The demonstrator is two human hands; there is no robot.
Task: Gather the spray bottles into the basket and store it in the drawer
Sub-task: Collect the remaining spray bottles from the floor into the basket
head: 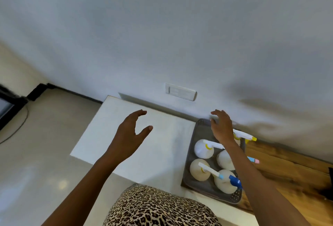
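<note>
Seemingly done gathering: spray bottles (203, 149) upright in basket (201, 189) at 3 o'clock. Left grip (132, 132) open, empty, over surface (153, 153); right grip (222, 128) open above basket's 12 o'clock rim. Next: grasping both rims, lifting level.

Spray bottles (203, 151) in basket (201, 130), on table (137, 146) right side.

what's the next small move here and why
Probably bring the left hand across from over the white top and lower it with the right hand to grip the grey basket at its ends. The spray bottles in view seem to stand inside it, both hands are empty, and the right hand hovers over its far end.
</note>
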